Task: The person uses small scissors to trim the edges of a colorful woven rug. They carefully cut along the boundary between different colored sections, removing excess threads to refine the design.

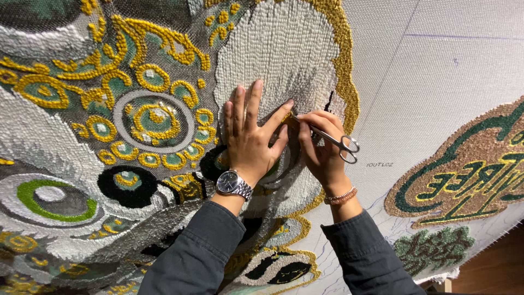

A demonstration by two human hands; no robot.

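Two hands (284, 142), one scissors (333, 141), one rug (136, 120)

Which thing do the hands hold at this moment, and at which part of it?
The right hand holds small metal scissors by the shank near the blades; the finger loops stick out free. The left hand holds nothing and lies flat on the tufted rug.

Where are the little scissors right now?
In the head view, the scissors are in the right hand, just right of centre, blades pointing toward the left hand pressed flat on the tufted rug.
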